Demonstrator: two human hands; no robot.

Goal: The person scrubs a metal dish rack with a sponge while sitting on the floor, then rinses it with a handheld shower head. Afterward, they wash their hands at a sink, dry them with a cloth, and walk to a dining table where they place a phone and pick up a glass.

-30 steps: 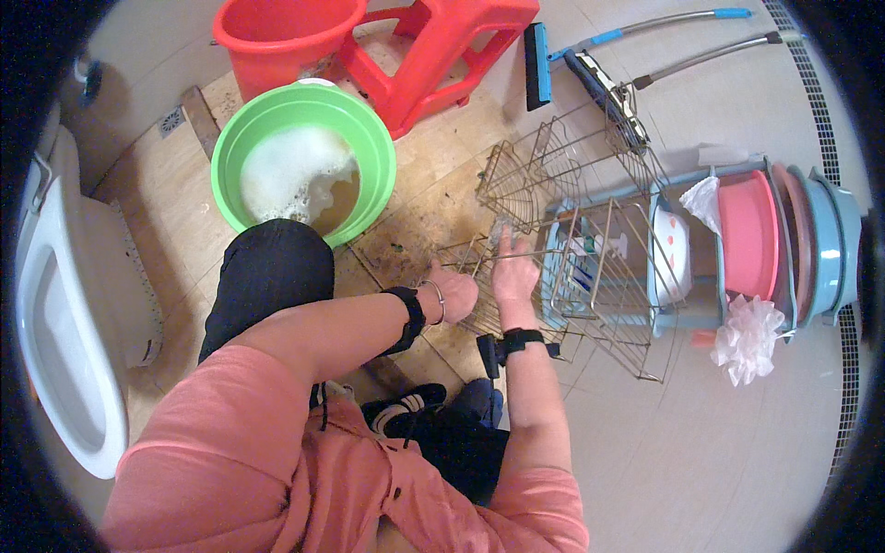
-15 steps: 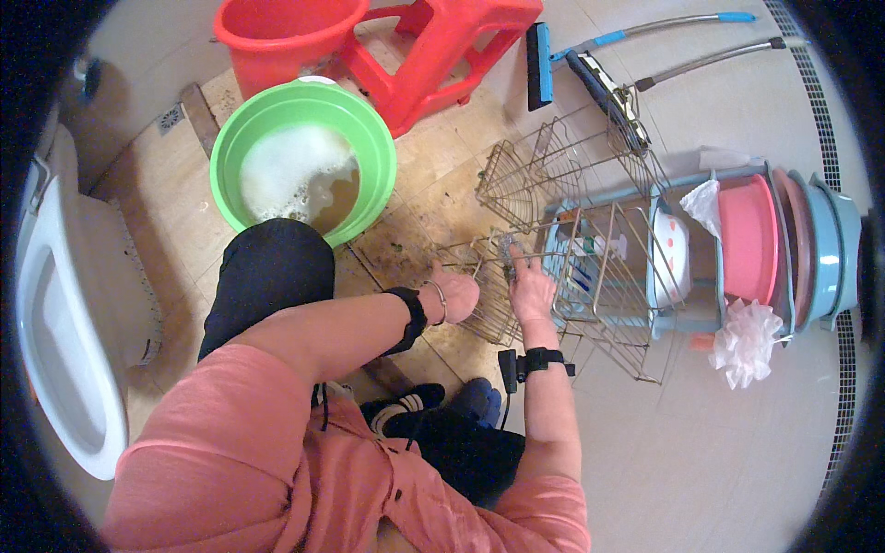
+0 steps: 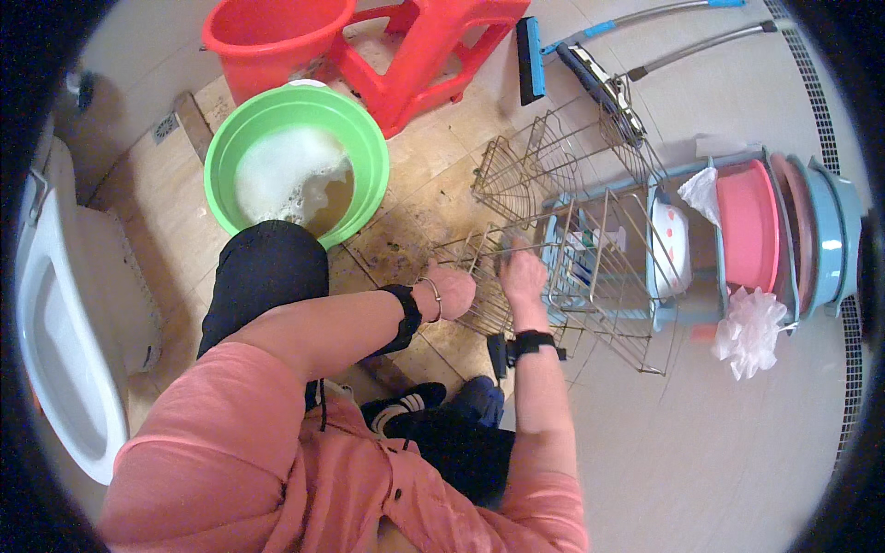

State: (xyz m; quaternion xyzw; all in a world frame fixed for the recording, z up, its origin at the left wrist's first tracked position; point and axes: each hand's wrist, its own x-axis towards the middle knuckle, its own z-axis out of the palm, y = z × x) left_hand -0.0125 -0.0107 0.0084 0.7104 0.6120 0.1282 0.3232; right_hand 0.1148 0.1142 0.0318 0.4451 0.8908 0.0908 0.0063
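A tiered wire rack stands tilted on the dirty floor tiles in front of me. My left hand is closed on the rack's near-left edge, its fingertips partly hidden. Between its wires, my right hand presses a small silvery-grey steel wool scrubber with curled fingers; motion blurs the scrubber. To the left of the rack, a round green basin holds murky water with white foam. My dark-trousered knee overlaps the basin's near rim.
Beyond the basin are a red bucket and a red plastic stool. A blue squeegee and a mop lie far right. A blue shelf holding pink and blue basins lies behind the rack. A white toilet is at left.
My right hand has shifted slightly left with the scrubber and its fingers have curled in more. My left hand keeps its place on the rack. The whole view has shifted a little.
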